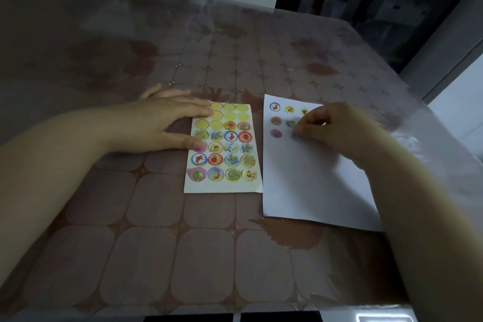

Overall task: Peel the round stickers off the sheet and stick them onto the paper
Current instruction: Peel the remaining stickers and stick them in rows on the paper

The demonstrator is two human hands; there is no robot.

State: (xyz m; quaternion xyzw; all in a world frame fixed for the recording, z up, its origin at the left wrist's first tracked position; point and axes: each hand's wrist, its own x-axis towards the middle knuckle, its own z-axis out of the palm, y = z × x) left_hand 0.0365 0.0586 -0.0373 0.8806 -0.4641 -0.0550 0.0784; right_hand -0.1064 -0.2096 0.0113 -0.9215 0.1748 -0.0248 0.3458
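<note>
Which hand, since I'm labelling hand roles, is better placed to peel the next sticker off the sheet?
Probably the right. The left hand lies flat on the sticker sheet, pinning it, so it is occupied. The right hand, curled over the paper beside the sheet, can reach across to pinch one.

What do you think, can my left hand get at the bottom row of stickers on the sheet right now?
Probably yes. The left hand rests flat on the upper left of the sheet, nothing covers the bottom row of stickers, and the right hand is away over the paper.
</note>
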